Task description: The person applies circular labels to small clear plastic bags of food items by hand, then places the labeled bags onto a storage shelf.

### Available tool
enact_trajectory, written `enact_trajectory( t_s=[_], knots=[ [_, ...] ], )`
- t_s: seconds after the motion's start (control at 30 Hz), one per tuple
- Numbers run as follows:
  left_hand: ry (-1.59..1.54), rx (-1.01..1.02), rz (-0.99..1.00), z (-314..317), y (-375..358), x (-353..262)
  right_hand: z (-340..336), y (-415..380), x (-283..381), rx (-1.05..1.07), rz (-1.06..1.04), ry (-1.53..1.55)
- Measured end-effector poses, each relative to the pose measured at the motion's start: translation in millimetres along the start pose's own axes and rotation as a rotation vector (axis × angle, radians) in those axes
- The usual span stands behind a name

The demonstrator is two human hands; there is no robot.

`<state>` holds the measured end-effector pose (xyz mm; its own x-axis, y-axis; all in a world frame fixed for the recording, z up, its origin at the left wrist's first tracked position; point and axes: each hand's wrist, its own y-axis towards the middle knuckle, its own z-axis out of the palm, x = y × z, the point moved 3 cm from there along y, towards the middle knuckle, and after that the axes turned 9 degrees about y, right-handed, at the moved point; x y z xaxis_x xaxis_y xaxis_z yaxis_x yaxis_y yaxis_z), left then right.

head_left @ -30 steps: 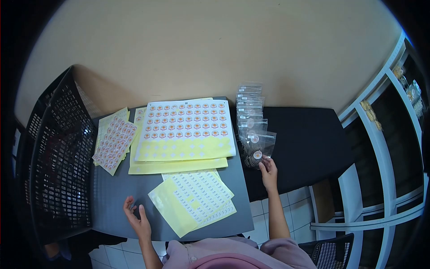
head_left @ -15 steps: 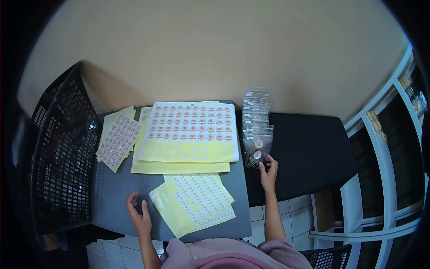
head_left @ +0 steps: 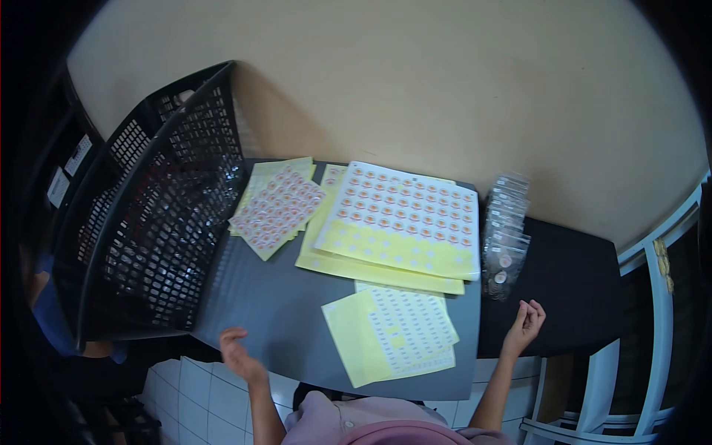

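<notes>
My left hand (head_left: 243, 357) hovers at the table's front left edge, near the basket, its fingers loosely apart and slightly smeared, holding nothing. Over the black cloth, my right hand (head_left: 523, 328) is loosely curled, thumb apart from the fingers, with nothing visible in it. Just beyond it lies an overlapping row of clear plastic packs (head_left: 506, 241) with round stickers. A large sheet of round stickers (head_left: 404, 219), partly peeled to its yellow backing, lies mid-table. Nearer me are small label sheets (head_left: 397, 334). Smaller round-sticker sheets (head_left: 278, 209) lie at the left.
A large black perforated basket (head_left: 167, 215) stands tilted at the table's left, with clear packs partly visible through it. A black-covered surface (head_left: 575, 285) adjoins the grey table (head_left: 289, 304) on the right. White shelving (head_left: 656, 319) stands far right. Another person's blue clothing (head_left: 55, 315) shows behind the basket.
My view has swung left, so everything sits further right and more of the basket shows. My right hand has come away from the packs. My left hand has moved left toward the basket.
</notes>
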<state>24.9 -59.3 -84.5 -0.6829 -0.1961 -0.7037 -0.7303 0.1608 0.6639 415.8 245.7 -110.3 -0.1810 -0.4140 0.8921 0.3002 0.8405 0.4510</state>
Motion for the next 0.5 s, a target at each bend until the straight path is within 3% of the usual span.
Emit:
enact_trajectory(
  t_s=[0.07,0.1,0.2,0.27,0.33,0.4,0.47,0.5],
  knots=[
    [0.108,-0.240,0.099,-43,29,-12,12,-12,26,0.037,0.018,0.011],
    [0.186,-0.361,0.119,-70,41,-16,26,-20,44,0.129,-0.076,-0.042],
    [0.307,-0.640,0.428,-153,77,-22,80,-54,106,0.382,-0.184,-0.057],
    [-0.027,-0.702,0.578,-203,107,-26,121,-87,130,0.613,-0.193,0.011],
    [-0.075,-0.731,0.686,-253,136,-17,161,-128,149,0.853,-0.190,0.067],
    [0.704,-0.766,0.673,-263,170,-28,198,-169,171,1.057,-0.182,0.145],
    [0.344,-0.575,0.535,-274,217,-26,228,-205,192,1.162,-0.197,0.203],
    [0.648,-0.501,0.513,-281,240,-18,241,-222,201,1.212,-0.219,0.219]
  ],
)
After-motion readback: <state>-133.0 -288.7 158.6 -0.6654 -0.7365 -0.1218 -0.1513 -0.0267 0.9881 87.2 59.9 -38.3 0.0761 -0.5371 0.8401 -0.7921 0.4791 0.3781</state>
